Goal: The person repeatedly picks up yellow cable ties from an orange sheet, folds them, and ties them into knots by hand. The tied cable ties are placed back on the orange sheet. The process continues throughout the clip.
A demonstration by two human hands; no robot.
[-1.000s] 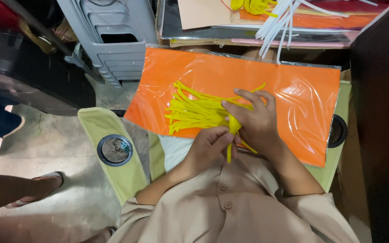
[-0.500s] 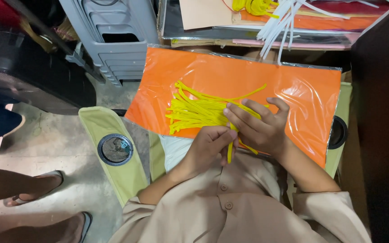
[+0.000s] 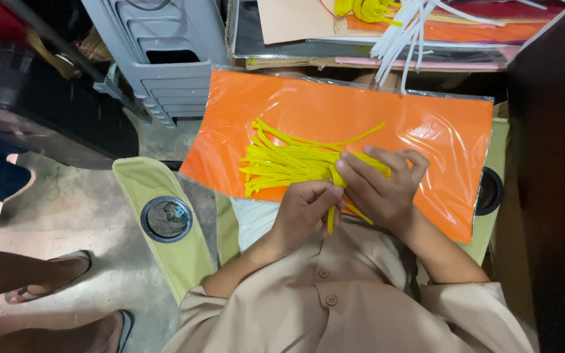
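A bundle of thin yellow strips (image 3: 289, 162) lies on an orange sheet in clear plastic wrap (image 3: 335, 111) that rests across my lap. My left hand (image 3: 305, 209) pinches the near end of the bundle, one strip end poking down below the fingers. My right hand (image 3: 380, 186) curls over the same end of the strips from the right, its fingers wrapped around them. The strips fan out to the left and toward the far side of the sheet.
A folding chair arm with a mesh cup holder (image 3: 166, 219) is at my left, another cup holder (image 3: 490, 191) at my right. A grey plastic stool stack (image 3: 158, 52) and a shelf with paper sheets and white strips (image 3: 407, 26) lie ahead. Another person's sandalled feet (image 3: 47, 281) stand lower left.
My right hand has drawn back from the middle of the bundle toward my body and closed around the near end of the strips beside my left hand.
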